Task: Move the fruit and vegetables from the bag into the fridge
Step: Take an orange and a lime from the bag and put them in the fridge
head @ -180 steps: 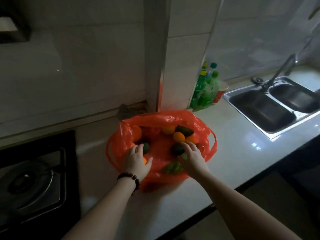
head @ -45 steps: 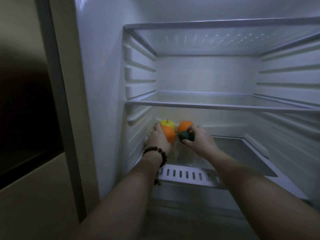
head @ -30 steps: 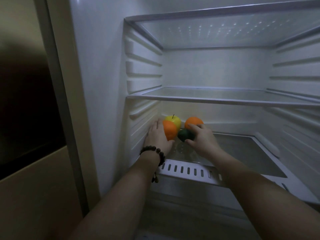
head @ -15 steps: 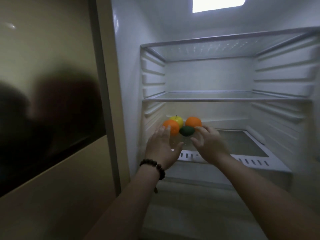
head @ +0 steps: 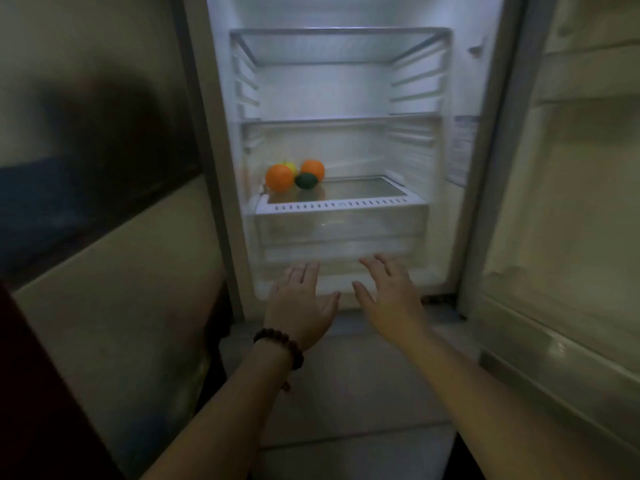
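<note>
My left hand (head: 300,304) and right hand (head: 393,295), both grips released and holding nothing, hang low before the open fridge (head: 346,140). Two oranges (head: 279,177), a yellow apple (head: 290,165) and a dark green fruit (head: 306,180) cluster far-left on its bottom shelf (head: 341,205), above and beyond my fingers. The bag is out of view.

Nothing legible here. A pale sticker (head: 463,147) sits on the fridge's (head: 346,91) right inner wall, and it carries rows of print, but they are far too blurred and small to make out.
</note>
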